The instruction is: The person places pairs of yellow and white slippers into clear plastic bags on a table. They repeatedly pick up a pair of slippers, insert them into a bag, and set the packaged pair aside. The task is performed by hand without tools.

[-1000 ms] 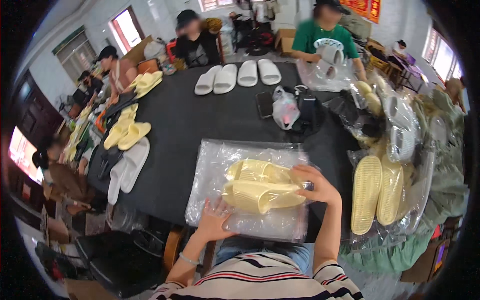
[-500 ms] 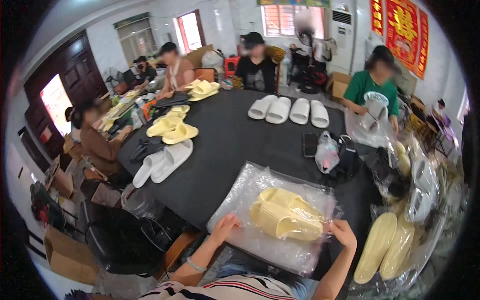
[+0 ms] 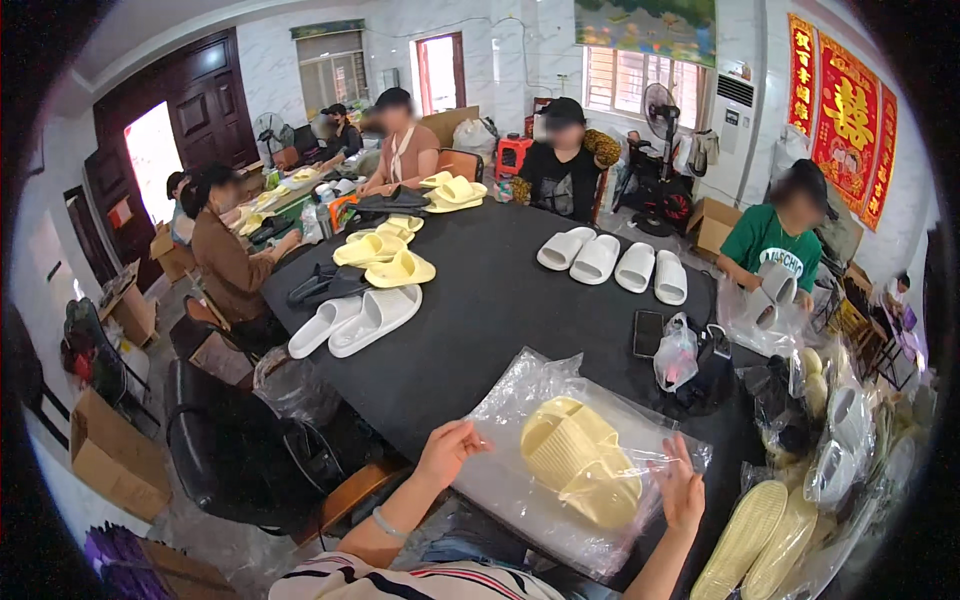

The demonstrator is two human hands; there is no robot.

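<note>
A pair of pale yellow slides point(image 3: 582, 455) lies inside a clear plastic bag point(image 3: 500, 408) in front of me, on top of a stack of similar clear bags. My left hand point(image 3: 450, 452) is closed at the bag's left edge, with film pinched at the fingertips. On the other side my right hand point(image 3: 682, 488) has its fingers stretched up against the loose film at the bag's right end. The slides show through the film, close together with one partly over the other.
White slides point(image 3: 612, 262) stand across the black table point(image 3: 470, 290); yellow, black and white pairs point(image 3: 375, 318) line its left side. A phone point(image 3: 648, 333) and a small bag point(image 3: 677, 352) lie to the right. Bagged slides point(image 3: 745, 540) heap at far right. A person in green point(image 3: 770, 245) handles grey slides.
My view has shifted, so the surroundings sit further right. The right hand's fingers have gone from a closed grip at the bag's end to stretched out; the left hand stays at its edge.
</note>
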